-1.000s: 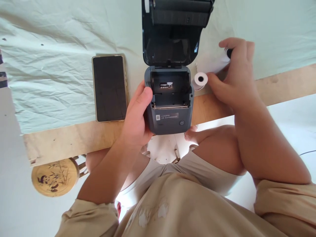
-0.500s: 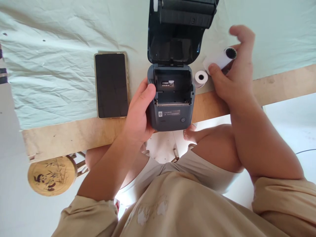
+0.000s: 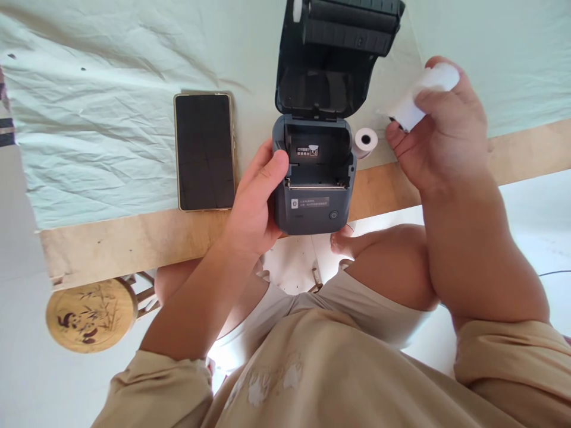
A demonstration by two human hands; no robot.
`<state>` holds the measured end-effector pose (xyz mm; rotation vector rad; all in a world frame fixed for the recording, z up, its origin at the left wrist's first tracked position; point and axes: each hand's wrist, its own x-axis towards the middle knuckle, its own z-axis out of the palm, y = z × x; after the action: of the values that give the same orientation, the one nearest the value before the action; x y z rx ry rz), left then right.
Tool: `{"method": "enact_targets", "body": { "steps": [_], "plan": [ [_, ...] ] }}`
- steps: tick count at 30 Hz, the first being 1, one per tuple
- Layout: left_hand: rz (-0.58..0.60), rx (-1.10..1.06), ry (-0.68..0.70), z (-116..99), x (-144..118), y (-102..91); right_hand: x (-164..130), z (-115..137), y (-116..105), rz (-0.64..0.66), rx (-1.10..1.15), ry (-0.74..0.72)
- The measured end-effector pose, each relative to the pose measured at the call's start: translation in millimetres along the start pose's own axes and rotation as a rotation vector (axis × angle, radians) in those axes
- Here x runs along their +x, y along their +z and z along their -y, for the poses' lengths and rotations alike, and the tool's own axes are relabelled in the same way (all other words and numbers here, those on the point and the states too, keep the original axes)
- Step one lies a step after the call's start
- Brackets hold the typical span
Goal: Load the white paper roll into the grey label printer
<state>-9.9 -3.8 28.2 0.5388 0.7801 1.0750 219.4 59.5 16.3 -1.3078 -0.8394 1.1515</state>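
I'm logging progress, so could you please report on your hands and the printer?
Left hand gripping printer, lid open. Right hand holding white roll. Second roll close beside printer, possible obstacle.

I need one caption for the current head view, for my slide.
The left hand holds an open-lidded Bluetooth printer while the right hand holds a white paper roll.

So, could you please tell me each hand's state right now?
Left hand: closed, holding the opened printer by its side.
Right hand: closed, holding a white roll.
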Motion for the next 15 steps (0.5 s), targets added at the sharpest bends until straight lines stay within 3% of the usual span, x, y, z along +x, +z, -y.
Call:
{"method": "enact_targets", "body": {
  "steps": [5, 11, 15],
  "plan": [
    [0.003, 0.004, -0.005, 0.7, -0.5, -0.9, -10.9, 7.6, 6.4, -0.014, 0.121, 0.124],
    [0.007, 0.019, 0.0, 1.5, 0.1, -0.9, -24.0, 16.5, 14.3, -0.009, 0.132, -0.004],
    [-0.01, 0.049, -0.024, 1.4, 1.4, -0.8, -21.7, 25.2, 16.8, 0.012, 0.196, 0.063]
  ]
}}
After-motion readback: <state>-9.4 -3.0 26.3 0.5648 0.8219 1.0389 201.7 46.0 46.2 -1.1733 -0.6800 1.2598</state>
